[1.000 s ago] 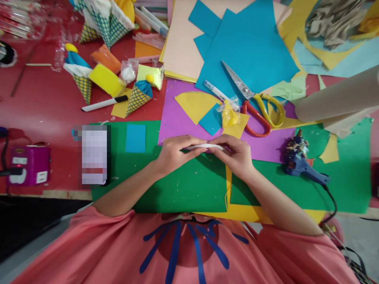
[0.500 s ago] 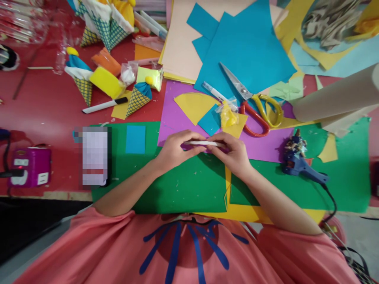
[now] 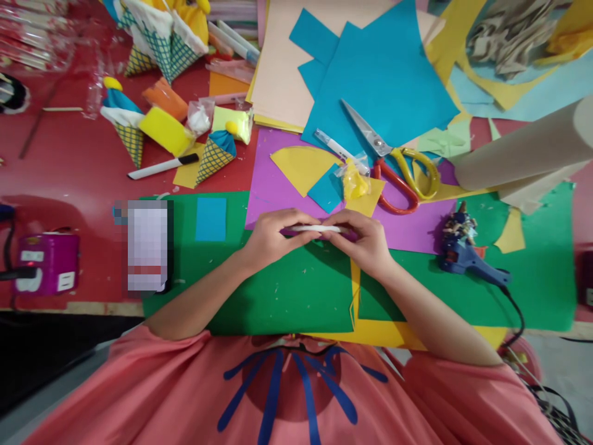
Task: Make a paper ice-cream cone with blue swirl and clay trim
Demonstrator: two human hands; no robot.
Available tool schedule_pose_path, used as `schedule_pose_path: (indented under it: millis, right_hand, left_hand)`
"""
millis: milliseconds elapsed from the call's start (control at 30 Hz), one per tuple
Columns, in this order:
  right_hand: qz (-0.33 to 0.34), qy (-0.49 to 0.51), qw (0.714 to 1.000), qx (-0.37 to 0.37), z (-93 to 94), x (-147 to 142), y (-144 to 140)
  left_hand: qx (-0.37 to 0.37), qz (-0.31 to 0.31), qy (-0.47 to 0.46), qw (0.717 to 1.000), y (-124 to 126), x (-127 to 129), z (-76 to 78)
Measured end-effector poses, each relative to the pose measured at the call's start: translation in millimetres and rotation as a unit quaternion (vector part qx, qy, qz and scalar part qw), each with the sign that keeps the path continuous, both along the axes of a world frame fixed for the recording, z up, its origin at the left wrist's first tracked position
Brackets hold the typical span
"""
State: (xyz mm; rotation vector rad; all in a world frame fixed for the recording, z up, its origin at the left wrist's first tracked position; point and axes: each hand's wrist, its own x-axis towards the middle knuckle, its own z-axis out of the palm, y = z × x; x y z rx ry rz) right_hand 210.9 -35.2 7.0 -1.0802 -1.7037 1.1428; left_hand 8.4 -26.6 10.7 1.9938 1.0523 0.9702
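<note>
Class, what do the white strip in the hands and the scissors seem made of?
White strip: matte, perhaps soft clay or foam, given its smooth, shineless surface. Scissors: smooth metal blades, apparently, given their silvery sheen; red and yellow handles probably glossy plastic, given bright highlights.

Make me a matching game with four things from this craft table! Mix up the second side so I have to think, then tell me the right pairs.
Things:
1. White strip
2. Scissors
3. Glue gun
4. Small blue rectangle

Clues:
A. Dark blue, off to the right of the right hand
B. Flat on the green sheet, off to the left of the left hand
C. Pinched between both hands
D. Coloured red, yellow and silver

Right pairs: 1-C, 2-D, 3-A, 4-B
</note>
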Motion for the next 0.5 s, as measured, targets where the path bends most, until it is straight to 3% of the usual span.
schedule_pose_path:
  millis: [100,267,400,500]
  right_hand:
    - [-0.002,0.007,1.0,-0.003,-2.3,-0.6,-1.0]
    - [-0.028,0.036,0.998,-0.053,-6.4,-1.3,-2.6]
    - [-0.048,0.001,0.999,-0.019,-5.8,-0.1,-1.7]
    - [-0.028,-0.008,1.0,0.008,-4.3,0.6,-0.7]
  left_hand:
    - [0.029,-0.002,0.005,1.0,-0.6,0.1,-0.6]
    - [0.035,0.051,0.004,0.998,-0.1,-1.5,2.9]
    - [-0.007,0.047,0.006,0.999,-0.4,-2.7,3.1]
    - [0.015,0.033,0.012,0.999,-1.3,-2.8,0.6]
